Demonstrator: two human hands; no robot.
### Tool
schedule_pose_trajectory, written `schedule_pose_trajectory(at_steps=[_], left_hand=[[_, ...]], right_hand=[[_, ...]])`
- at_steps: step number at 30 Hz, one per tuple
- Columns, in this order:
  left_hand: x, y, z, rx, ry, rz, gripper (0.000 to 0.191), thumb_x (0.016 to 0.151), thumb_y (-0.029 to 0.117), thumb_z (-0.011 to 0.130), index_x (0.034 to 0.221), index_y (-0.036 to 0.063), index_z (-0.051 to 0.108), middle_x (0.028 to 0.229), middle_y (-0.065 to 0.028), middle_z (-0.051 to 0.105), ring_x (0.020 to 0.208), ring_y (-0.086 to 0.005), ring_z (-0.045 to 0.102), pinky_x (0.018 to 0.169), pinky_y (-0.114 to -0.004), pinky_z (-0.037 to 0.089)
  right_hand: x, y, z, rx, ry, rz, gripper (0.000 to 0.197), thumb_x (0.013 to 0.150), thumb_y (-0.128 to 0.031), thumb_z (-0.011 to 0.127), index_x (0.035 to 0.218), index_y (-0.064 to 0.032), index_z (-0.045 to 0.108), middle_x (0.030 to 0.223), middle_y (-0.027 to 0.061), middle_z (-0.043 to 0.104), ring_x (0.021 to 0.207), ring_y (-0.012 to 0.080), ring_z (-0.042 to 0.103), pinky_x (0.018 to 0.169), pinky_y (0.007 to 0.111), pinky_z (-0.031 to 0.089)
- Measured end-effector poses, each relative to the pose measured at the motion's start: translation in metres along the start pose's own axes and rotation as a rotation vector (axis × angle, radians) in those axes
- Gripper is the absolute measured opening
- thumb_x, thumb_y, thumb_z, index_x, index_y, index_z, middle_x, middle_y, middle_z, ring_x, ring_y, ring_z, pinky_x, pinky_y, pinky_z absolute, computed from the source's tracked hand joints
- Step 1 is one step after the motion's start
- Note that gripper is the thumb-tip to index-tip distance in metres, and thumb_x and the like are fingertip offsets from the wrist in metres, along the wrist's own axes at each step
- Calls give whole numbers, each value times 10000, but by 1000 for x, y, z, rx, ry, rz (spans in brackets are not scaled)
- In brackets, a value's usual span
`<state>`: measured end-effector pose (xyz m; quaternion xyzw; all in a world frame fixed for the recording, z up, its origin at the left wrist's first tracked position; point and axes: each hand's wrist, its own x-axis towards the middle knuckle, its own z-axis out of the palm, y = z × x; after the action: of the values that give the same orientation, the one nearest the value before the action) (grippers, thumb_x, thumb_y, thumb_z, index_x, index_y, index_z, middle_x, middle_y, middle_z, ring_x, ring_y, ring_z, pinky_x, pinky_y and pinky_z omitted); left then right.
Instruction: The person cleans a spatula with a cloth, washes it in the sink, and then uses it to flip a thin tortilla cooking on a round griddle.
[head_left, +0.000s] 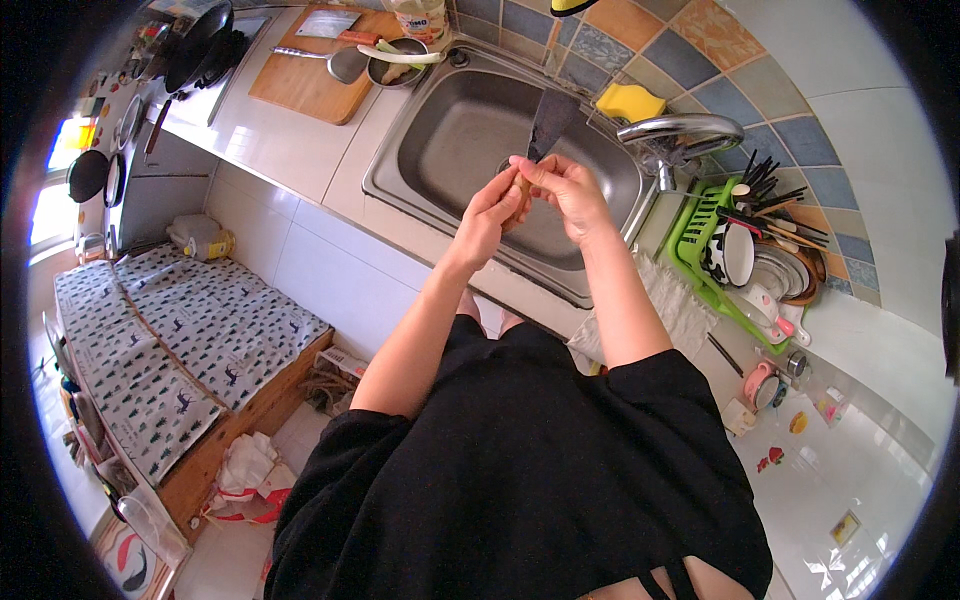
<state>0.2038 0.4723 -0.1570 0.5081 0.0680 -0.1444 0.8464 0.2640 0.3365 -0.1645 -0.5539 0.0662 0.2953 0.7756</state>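
Both my hands meet over the stainless steel sink (450, 161). A dark-bladed cleaver (551, 124) points away from me towards the sink's back edge, its wooden handle (520, 196) between my hands. My left hand (486, 217) wraps around the handle from the left. My right hand (574, 196) holds it from the other side, thumb and fingers near the blade's base. The chrome faucet (679, 129) stands to the right of the blade, with a yellow sponge (631, 103) behind the sink. The lower part of the handle is partly hidden by my fingers.
Left of the sink are a metal bowl (397, 71) with spring onion pieces, a metal spatula (348, 66), a wooden cutting board (315, 97) and another cleaver (328, 24). On the right stand a green dish rack (694, 232) with dishes and chopsticks, and a white cloth (660, 304).
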Motion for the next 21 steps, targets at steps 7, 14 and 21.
schedule_pose_trajectory(at_steps=[7, 14, 21], left_hand=[[-7, 14, -1, -388, -50, -168, 403, 924, 184, 357, 1295, 30, 333, 782, -19, 452, 679, -110, 396, 661, -249, 364], [-7, 15, -5, -699, -289, -157, 476, 886, 168, 349, 1350, 96, 270, 794, -23, 450, 664, -116, 396, 637, -240, 350], [-6, 14, 5, -343, -73, -58, 506, 865, 108, 358, 1360, 101, 257, 842, -25, 465, 714, -112, 416, 623, -230, 354]], right_hand=[[-9, -5, -1, 237, -103, 98, 137, 751, -220, 684, 738, -110, 604, 927, 22, 637, 812, 126, 566, 729, 271, 426], [-22, -17, 10, 296, -136, 140, 160, 782, -229, 650, 849, -89, 610, 885, 45, 625, 769, 142, 593, 739, 279, 435], [-23, -17, 18, -74, -38, -38, 198, 762, -242, 680, 738, -82, 567, 735, 27, 606, 665, 122, 575, 712, 262, 431]])
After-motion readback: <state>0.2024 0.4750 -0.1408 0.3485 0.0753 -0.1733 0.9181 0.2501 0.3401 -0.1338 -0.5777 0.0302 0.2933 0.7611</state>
